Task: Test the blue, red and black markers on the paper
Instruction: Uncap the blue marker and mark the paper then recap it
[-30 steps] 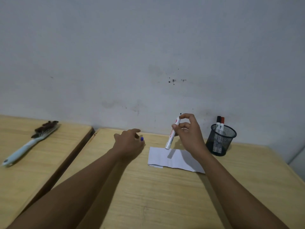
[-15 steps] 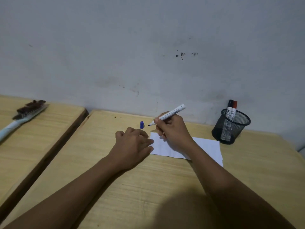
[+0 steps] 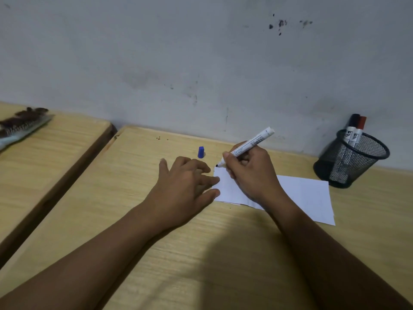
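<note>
A white sheet of paper (image 3: 306,195) lies on the wooden desk (image 3: 156,220). My right hand (image 3: 250,175) grips an uncapped white-bodied marker (image 3: 252,142), its dark tip touching the paper's far left corner. The blue cap (image 3: 201,152) stands on the desk just beyond my left hand (image 3: 185,186). That hand lies flat with its fingers spread, fingertips pressing the paper's left edge. A black marker (image 3: 351,130) and a red marker (image 3: 359,132) stand capped in a black mesh cup (image 3: 350,162) at the right.
A second wooden desk (image 3: 51,148) stands to the left, separated by a dark gap. A brush (image 3: 20,126) with dark bristles lies on it. A stained white wall (image 3: 201,63) rises right behind both desks.
My left hand has let go of the blue cap on the desk and moved onto the paper's edge. My right hand has turned the marker and lowered its tip to the paper.
</note>
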